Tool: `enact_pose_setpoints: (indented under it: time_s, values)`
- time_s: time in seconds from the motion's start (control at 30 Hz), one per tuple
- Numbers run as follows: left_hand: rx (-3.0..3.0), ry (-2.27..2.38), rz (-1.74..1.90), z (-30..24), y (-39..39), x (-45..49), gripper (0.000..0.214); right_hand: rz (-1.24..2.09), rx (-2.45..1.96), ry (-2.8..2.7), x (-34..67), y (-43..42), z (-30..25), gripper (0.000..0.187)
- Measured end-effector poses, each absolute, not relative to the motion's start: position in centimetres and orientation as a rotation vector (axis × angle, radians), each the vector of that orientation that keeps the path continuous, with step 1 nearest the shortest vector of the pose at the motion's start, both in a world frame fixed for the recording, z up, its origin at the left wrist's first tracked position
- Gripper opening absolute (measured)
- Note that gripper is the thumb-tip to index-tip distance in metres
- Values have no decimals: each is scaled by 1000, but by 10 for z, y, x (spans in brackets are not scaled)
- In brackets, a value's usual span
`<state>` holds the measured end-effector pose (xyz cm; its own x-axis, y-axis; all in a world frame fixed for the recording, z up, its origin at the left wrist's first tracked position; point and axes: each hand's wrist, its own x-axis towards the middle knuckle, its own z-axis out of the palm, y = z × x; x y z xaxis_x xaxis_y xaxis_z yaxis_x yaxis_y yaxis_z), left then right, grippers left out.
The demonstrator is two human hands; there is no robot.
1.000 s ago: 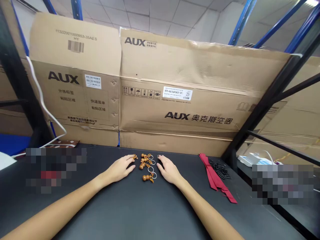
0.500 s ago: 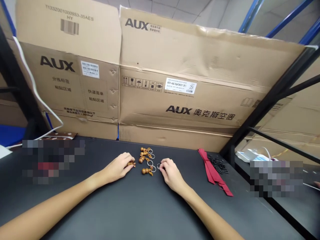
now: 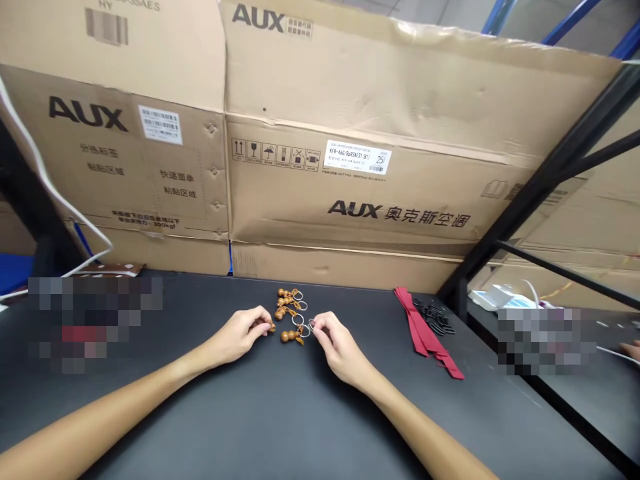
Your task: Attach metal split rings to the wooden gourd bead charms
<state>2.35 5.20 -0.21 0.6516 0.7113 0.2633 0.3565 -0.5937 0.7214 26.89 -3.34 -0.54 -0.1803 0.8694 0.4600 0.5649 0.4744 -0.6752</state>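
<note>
My left hand (image 3: 244, 332) is closed, thumb and fingertips pinching a small brown wooden charm (image 3: 273, 327) that is mostly hidden by the fingers. Opposite it, my right hand (image 3: 341, 343) pinches a silver key ring (image 3: 311, 325) between thumb and forefinger. Between the hands, several gourd keychains lie on the black tabletop in a loose column. The nearest gourd keychain (image 3: 289, 337) has two round brown bulbs, an orange cord and a metal ring. Farther back lies another gourd keychain (image 3: 284, 293), its ring pointing right.
Red fabric strips (image 3: 427, 330) lie on the right of the tabletop (image 3: 240, 420), beside a pile of black loops (image 3: 435, 317). Large cardboard panels (image 3: 350, 233) stand along the back. A black metal post (image 3: 525, 187) slants up at right. Blurred patches hide items on both sides.
Both hands have lifted slightly and closed in on their pinched pieces; the charm shows less beyond my left fingers. The camera view has tilted down and shifted a little. The keychains lie as before.
</note>
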Motion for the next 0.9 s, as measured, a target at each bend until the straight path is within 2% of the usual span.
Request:
enact_pose_setpoints:
  time_s: [0.27,0.67,0.9]
  values:
    - [1704,700,640,-3,42,35,24,610,-1143,-1834,252,-40,-9,18]
    - [1364,653,632,-5,35,40,29,908,-1148,-1694,243,-43,-10,26]
    - [1306,624,631,-7,36,40,31,886,-1147,-1689,240,-43,-9,25]
